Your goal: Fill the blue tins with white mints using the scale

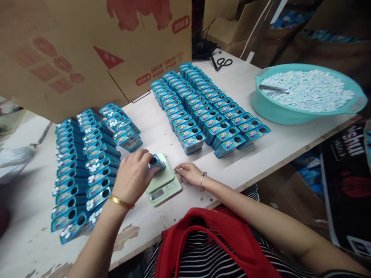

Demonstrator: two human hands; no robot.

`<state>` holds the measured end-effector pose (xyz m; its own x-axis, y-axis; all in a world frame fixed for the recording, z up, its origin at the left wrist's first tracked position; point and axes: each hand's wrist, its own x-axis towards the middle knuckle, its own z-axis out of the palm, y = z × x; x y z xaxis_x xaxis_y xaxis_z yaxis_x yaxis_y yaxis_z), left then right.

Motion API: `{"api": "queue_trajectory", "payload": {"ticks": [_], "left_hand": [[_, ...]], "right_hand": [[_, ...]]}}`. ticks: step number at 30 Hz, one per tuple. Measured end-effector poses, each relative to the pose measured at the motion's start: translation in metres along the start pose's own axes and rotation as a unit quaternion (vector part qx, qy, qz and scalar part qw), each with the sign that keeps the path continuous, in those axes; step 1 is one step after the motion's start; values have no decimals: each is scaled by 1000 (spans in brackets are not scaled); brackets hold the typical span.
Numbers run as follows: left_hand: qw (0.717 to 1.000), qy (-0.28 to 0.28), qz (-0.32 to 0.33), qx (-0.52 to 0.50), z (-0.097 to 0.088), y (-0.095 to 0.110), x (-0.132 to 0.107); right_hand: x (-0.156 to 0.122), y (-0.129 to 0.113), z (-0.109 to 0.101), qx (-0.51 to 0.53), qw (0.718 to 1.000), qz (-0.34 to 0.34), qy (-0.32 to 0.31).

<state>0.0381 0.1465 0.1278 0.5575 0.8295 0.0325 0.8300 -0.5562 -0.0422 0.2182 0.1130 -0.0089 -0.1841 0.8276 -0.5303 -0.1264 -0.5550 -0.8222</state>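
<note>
My left hand (pixel 133 175) is closed round a small blue tin (pixel 157 162) that stands on a pale green kitchen scale (pixel 164 184). My right hand (pixel 189 173) rests on the table by the scale's right edge, its fingers curled with the tips together near the platform; whether they pinch anything is too small to see. Left of the scale lie rows of blue tins (pixel 84 166) with white tablets at their holes. Right of it stand rows of blue tins (pixel 203 112) with open dark holes.
A teal basin (pixel 304 112) of white tablets with a metal scoop (pixel 272 88) sits at the far right of the white table (pixel 261 154). Black scissors (pixel 223 62) lie at the back. A large cardboard box (pixel 87 50) looms over the back left.
</note>
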Motion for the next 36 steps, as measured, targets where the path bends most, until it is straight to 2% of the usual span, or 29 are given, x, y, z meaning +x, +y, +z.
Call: {"api": "queue_trajectory", "payload": {"ticks": [2,3,5,8,11,14,17,21,25,27,29,31,33,36], "left_hand": [[997,52,-29,-48,-5,-9,-17],[995,60,-47,-72,-5,-12,-29],[990,31,-74,-117,-1,-17,-55],[980,-47,-101,-167,22,-17,-94],[968,-56,-133,-204,55,-6,-119],[968,-29,-128,-214,84,6,-124],[973,-4,-114,-200,99,13,-121],[959,54,-120,-249,94,30,-117],[940,72,-42,-331,77,64,-115],[931,75,-16,-357,76,77,-118],[922,93,-32,-374,81,81,-124],[915,107,-73,-381,90,77,-133],[913,106,-109,-379,101,68,-142],[915,97,-134,-368,114,57,-149]], "right_hand": [[-10,0,-8,24,1000,13,2],[-17,-1,-13,39,999,19,1],[-32,-1,-23,90,995,33,-7],[-51,1,-33,180,981,70,-23],[-63,4,-34,201,974,100,-32],[-69,8,-26,189,973,125,-42],[-73,11,-15,180,973,130,-68],[-75,11,1,169,968,150,-113],[-77,11,14,167,955,179,-169],[-79,12,15,148,955,184,-178],[-80,11,12,123,962,178,-165],[-81,3,7,84,972,159,-149],[-77,-18,4,11,984,113,-140],[-65,-67,9,-155,980,-24,-120]]}}
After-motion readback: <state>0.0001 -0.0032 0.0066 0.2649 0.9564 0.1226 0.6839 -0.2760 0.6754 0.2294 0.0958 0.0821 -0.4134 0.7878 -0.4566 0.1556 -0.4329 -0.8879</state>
